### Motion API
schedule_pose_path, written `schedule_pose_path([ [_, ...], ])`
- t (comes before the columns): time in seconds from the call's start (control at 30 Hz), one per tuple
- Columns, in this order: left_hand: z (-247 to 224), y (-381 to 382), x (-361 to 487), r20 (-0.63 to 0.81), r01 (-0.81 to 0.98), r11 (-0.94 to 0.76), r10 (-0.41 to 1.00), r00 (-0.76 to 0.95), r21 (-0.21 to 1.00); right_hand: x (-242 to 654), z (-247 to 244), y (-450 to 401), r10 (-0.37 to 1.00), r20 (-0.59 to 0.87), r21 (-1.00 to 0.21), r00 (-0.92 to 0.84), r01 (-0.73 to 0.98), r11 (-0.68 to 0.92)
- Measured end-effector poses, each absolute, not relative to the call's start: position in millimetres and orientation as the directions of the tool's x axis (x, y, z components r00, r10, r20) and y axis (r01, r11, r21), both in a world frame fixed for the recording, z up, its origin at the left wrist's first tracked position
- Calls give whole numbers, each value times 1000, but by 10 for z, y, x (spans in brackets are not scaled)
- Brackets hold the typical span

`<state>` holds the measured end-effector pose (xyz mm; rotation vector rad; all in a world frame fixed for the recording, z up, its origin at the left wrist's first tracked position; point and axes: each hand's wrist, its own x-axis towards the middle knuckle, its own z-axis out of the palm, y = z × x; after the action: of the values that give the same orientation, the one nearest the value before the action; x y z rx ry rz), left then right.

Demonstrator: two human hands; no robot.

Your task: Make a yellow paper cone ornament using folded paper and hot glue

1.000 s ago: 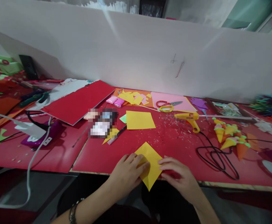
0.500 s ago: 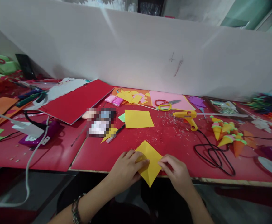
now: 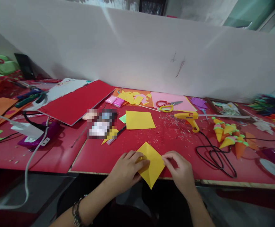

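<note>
A square of yellow paper [image 3: 152, 164] lies turned like a diamond at the table's front edge, its lowest corner jutting past the edge. A crease runs down its middle. My left hand [image 3: 128, 168] grips the paper's left side, with the thumb on top and some fingers hidden behind. At the right corner, my right hand [image 3: 178, 165] pinches the paper between thumb and forefinger. Beyond them a second yellow sheet [image 3: 140, 120] lies flat, close to a pen-like cutter [image 3: 117, 134] and a yellow scrap.
A yellow glue gun [image 3: 189, 118] with a looping black cord lies right of centre, near small paper cones [image 3: 229, 135]. Scissors [image 3: 168, 104] rest on pink paper behind. To the left are a red board [image 3: 78, 101], a blurred-out phone-like object [image 3: 103, 123] and a purple power strip [image 3: 39, 135].
My right hand has shifted slightly to the right, and the paper's right corner now lies out flatter. My left hand stays on the left side.
</note>
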<state>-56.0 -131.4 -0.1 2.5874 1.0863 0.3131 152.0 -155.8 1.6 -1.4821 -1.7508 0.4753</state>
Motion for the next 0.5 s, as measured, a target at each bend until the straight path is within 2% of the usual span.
schedule_pose_path([
  [0.27, 17, -1295, -564, 81, 650, -662, 721, 688, 374, 1521, -59, -1576, 949, 311, -610, -52, 755, 241],
  [0.5, 46, -1267, -585, 74, 632, -664, 710, 700, 400, 1551, -20, -1607, 954, 296, -685, -44, 687, 244],
])
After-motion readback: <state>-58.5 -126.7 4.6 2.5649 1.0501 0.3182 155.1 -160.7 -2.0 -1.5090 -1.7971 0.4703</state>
